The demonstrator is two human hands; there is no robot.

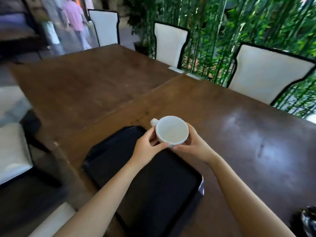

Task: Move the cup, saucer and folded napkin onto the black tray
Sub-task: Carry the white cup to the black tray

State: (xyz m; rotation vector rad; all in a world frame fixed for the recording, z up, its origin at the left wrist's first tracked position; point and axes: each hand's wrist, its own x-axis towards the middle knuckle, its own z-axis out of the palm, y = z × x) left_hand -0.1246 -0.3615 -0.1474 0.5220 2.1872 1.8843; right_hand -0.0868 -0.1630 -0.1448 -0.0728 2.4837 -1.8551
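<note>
An empty white cup (171, 130) with its handle pointing to the far left is held between both my hands above the far right edge of the black tray (153, 182). My left hand (147, 146) grips its left side and my right hand (193, 144) cups its right side and bottom. The tray lies bare on the brown wooden table (230, 127) in front of me. No saucer or napkin shows in the head view.
White chairs with black frames (266, 72) stand along the far side of the table, with green bamboo behind them. Another white chair seat (12, 151) is at my left. A dark shiny object (307, 219) sits at the bottom right corner. A person walks at the far left.
</note>
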